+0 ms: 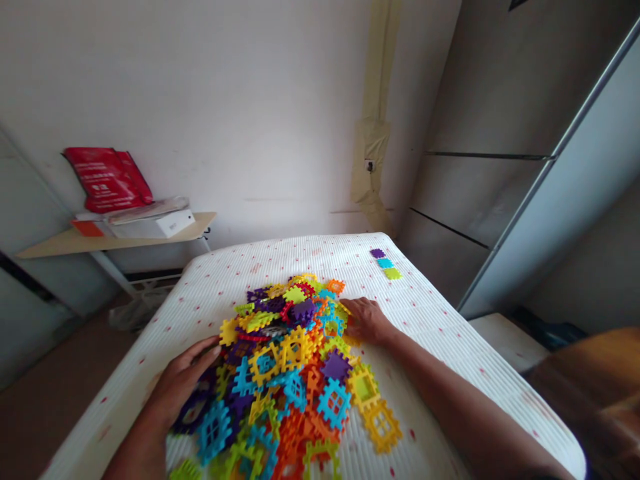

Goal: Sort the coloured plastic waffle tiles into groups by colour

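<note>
A heap of plastic interlocking building tiles point(295, 383) with notched edges lies on the covered table, in yellow, blue, purple, green, orange and red. Some tiles are solid; others have window-like openings. My left hand point(187, 367) is at the heap's left edge, thumb and forefinger tips closed at the side of a solid yellow tile point(229, 332). On the opposite edge, my right hand point(367, 320) rests palm down, fingers spread and slightly bent against the outer tiles; its fingertips are partly hidden. Purple point(377, 253), light blue point(385, 263) and green point(393, 274) tiles form a row farther back.
A white quilted cover with red specks point(430, 320) lies over the table. On a side table point(125, 245) at left are a red bag point(105, 179) and a white box point(155, 225). A grey cabinet point(480, 187) stands at right, by the wall socket point(369, 165).
</note>
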{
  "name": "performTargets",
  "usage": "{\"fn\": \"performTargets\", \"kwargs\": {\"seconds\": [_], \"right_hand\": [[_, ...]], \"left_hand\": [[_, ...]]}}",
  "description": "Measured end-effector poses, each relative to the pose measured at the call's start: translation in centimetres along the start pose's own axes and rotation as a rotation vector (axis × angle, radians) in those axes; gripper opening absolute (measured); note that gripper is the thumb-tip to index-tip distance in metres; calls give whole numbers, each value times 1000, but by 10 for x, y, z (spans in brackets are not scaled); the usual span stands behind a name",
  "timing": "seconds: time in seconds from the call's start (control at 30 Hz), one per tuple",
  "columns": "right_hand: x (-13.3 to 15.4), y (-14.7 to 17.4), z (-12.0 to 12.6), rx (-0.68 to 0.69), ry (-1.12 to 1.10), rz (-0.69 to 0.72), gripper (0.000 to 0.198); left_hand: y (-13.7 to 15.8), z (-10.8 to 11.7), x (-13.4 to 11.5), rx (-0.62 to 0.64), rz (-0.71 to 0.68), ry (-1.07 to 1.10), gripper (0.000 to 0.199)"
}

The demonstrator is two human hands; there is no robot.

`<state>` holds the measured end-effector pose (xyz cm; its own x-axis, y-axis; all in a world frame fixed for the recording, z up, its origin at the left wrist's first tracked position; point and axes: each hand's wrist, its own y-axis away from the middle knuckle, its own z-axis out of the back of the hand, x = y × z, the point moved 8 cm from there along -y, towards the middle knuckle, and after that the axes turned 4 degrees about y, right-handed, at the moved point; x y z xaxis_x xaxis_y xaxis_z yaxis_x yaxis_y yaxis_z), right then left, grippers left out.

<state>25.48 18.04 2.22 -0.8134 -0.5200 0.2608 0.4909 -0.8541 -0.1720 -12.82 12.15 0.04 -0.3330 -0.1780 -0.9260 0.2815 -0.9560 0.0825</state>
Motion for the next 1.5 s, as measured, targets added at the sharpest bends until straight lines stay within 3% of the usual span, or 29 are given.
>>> {"fn": "performTargets", "kwargs": {"seconds": [0.2,0.3,0.43,0.53,0.63,0.8,0.97,1.17,1.23,1.4,1.5], "right_hand": [[-6,-2,-1,-61,-21,-73,55],[-17,-2,-1,-77,-117,-86,59],[-9,-1,2,-96,-139,27,79],[10,-1,0,-117,-107,150,82],[28,-2,-2,-147,-98,256,74],[29,-5,3,-198,-90,166,49],[28,-4,14,-226,-99,206,46],[17,-11,39,-375,-276,150,32],[26,-18,41,-361,-320,161,23],[60,-44,28,-254,-329,218,40],[68,-59,15,-173,-319,198,38]], "left_hand": [[1,-1,-1,3,8,21,56],[2,-1,-3,7,5,18,57],[1,-2,1,25,13,11,59],[0,-2,4,27,13,-9,58],[-1,0,2,7,-8,-43,57],[1,1,-4,-18,-13,-21,54],[5,1,-9,-42,4,-5,55],[5,2,-9,-58,-2,-4,53],[3,2,-7,-51,-11,-3,55],[-1,3,-3,-55,-8,-3,55],[-1,3,-3,-54,-7,10,54]]}}
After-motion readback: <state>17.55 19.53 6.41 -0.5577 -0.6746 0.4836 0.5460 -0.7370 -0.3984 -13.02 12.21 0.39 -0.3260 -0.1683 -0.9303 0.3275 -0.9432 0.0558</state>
